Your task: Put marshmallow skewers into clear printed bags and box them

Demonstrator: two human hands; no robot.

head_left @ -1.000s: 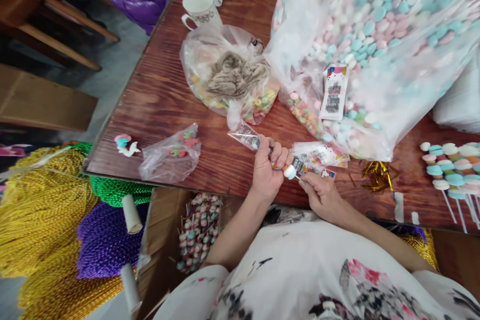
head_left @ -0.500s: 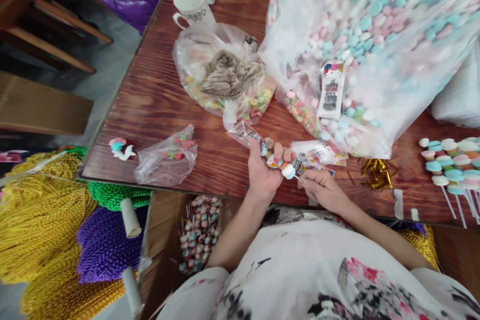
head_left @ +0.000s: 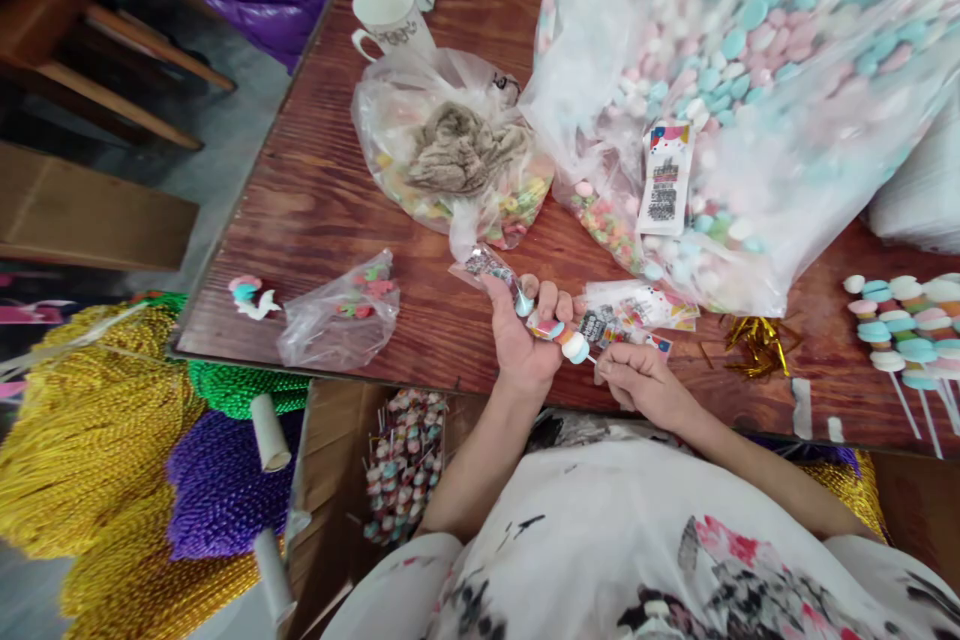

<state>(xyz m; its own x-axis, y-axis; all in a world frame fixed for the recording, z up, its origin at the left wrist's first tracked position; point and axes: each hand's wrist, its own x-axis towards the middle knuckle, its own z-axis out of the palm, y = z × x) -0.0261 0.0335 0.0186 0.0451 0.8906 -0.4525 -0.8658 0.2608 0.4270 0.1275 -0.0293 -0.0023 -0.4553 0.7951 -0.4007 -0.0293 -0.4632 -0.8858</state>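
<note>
Near the table's front edge my left hand [head_left: 525, 335] curls round a candy skewer [head_left: 576, 346] and a clear wrapper [head_left: 486, 266] that sticks out past its thumb. The skewer carries pink, orange, white and blue pieces. My right hand [head_left: 637, 380] pinches the white stick at the skewer's lower end. Just behind the hands lie printed wrappers [head_left: 637, 305]. Gold twist ties [head_left: 757, 345] are to the right of them. Several finished-looking skewers [head_left: 907, 325] lie at the far right.
A large bag of candies [head_left: 750, 50] fills the back right. Behind my left hand sits a bag with a brown cloth [head_left: 457, 150], near a mug [head_left: 390, 15]. A small bag [head_left: 345, 315] lies left. Below the edge, a carton [head_left: 330, 450] holds more skewers; bead strands [head_left: 90, 420] hang left.
The view has shifted slightly, moving the scene a little to the right. My left hand has tilted slightly, its fingers a bit looser around the skewer; my right hand keeps its pinch.
</note>
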